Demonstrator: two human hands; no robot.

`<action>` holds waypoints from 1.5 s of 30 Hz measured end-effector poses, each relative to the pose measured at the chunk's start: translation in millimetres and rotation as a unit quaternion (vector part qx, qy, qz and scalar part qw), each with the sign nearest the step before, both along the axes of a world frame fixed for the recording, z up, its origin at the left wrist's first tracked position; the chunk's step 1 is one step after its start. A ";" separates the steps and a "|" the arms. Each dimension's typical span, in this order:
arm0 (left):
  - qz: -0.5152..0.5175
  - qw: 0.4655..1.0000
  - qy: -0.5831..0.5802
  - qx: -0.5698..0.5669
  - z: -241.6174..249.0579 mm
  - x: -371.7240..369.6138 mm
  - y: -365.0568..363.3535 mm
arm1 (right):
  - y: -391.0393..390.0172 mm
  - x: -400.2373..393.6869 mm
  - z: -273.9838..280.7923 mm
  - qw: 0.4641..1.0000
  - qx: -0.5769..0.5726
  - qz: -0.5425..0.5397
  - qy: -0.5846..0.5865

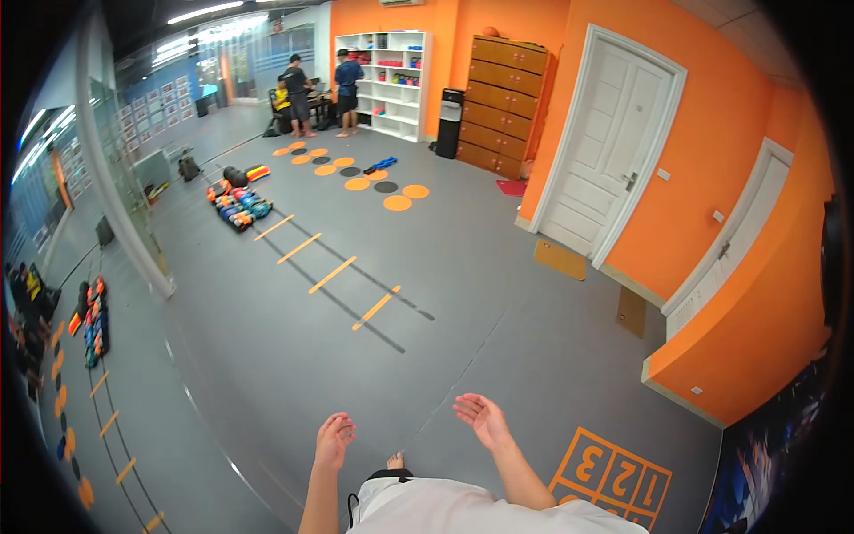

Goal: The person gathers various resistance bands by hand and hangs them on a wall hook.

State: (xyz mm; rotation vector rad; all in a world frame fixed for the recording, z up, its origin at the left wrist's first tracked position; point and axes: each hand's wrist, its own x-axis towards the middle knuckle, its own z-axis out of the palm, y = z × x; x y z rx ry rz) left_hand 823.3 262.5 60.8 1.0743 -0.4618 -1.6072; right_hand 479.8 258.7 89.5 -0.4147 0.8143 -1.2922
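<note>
Both of my hands are raised in front of my white shirt, above the grey floor (427,347). My left hand (335,438) is empty, its fingers loosely curled and apart. To its right, my right hand (481,418) holds nothing and has its fingers spread, palm turned inward. Below and between them a bare foot (395,461) shows on the floor. Beyond the hands lies a ladder pattern of dark lines and orange bars (332,275). An orange numbered grid (614,467) is marked on the floor at lower right.
A pile of colourful items (238,205) lies at the ladder's far end, near orange and black floor discs (358,184). People (347,92) are by white shelves (416,107). A glass partition (124,169) stands left; a white door (608,142) and mats (560,259) are right.
</note>
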 end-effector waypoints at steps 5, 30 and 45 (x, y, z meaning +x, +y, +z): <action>-0.112 0.993 0.020 -0.008 -3.6 -31.8 -120.3 | -60.1 -29.6 6.7 0.998 0.004 -0.062 0.031; -0.025 0.994 0.083 -0.066 -6.4 -151.8 -658.8 | -638.4 -147.9 -30.2 0.985 -0.056 -0.113 -0.117; -0.135 0.974 0.166 -0.068 -23.7 -242.1 -1089.6 | -932.0 -253.2 -39.8 0.958 -0.035 -0.270 -0.085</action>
